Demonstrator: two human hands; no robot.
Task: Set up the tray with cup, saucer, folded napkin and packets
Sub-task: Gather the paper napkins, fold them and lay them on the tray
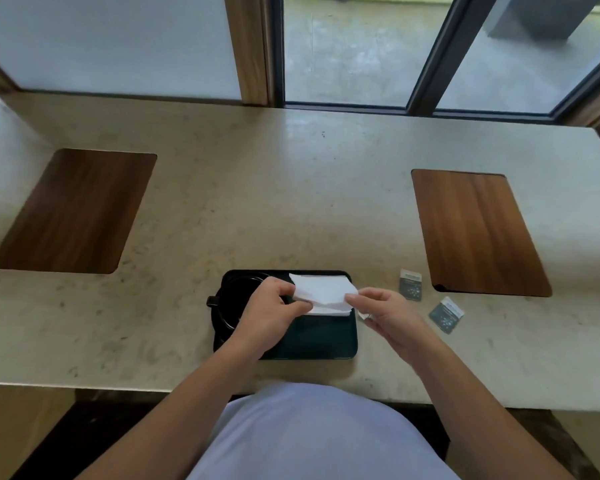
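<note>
Head view: left hand (271, 308) and right hand (381, 310) each pinch an end of the white napkin (323, 293), held over the dark tray (312, 337). Cup (238, 299) sits on the tray's left half, partly hidden. Two packets (410, 284) lie on the counter (257, 202), right of the tray.

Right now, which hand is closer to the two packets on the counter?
The right hand. It pinches the napkin's right end, beside the packets. The left hand holds the napkin's other end, over the cup on the tray.
</note>
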